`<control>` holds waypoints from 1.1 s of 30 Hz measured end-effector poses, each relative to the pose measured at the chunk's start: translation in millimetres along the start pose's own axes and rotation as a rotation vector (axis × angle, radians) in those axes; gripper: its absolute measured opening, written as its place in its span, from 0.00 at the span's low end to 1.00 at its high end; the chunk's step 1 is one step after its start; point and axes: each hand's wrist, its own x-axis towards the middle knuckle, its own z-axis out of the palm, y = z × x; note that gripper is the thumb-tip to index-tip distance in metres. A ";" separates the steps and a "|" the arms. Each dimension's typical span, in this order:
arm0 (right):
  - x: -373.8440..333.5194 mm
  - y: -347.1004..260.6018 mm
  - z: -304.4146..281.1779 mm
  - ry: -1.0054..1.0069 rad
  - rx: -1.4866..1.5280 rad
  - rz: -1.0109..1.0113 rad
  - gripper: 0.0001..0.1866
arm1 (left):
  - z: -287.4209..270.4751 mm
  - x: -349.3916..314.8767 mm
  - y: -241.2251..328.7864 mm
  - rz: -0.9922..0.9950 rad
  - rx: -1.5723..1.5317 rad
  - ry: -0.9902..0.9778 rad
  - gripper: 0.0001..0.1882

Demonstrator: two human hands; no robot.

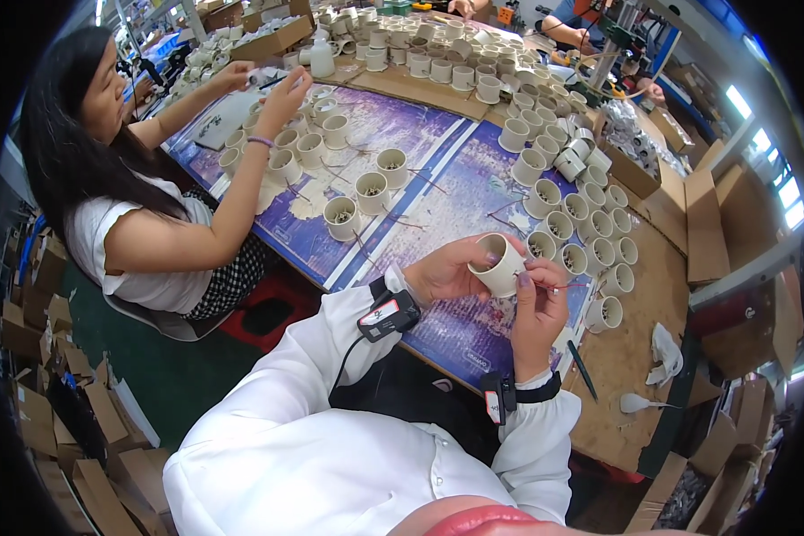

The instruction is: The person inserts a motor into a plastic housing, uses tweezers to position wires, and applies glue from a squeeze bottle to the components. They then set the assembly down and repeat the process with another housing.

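My left hand (451, 271) is wrapped around a cream-white cylindrical cup-shaped housing (502, 275), tilted with its open end up and to the left. The thumb reaches over the rim into its mouth. At the housing's right side, my right hand (538, 320) has its thumb and fingertips closed on thin red wires (559, 287) that trail off to the right. Exactly where the wires meet the housing is hidden by the fingers. Just right of my hands stand rows of similar housings (573, 260) with small parts inside. Three more wired housings (372, 193) stand across the table.
A co-worker (107, 179) sits at left, hands raised over more housings. Piled housings (460, 76) cover the far end, near a white bottle (322, 55). At right lie a dark pen-like tool (582, 369), a crumpled tissue (665, 355) and a small nozzle-tipped bottle (636, 404).
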 end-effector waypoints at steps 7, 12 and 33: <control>0.0 0.0 2.2 0.015 -0.024 -0.021 0.03 | -3.8 -2.0 -0.7 -0.003 -0.011 -0.012 0.30; -3.0 0.2 -1.1 -0.010 -0.062 -0.030 0.02 | -0.9 -3.8 -3.2 0.010 -0.016 -0.014 0.30; -2.1 -3.7 2.5 -0.030 0.107 0.064 0.02 | -7.0 -2.3 -5.6 0.026 -0.036 -0.018 0.29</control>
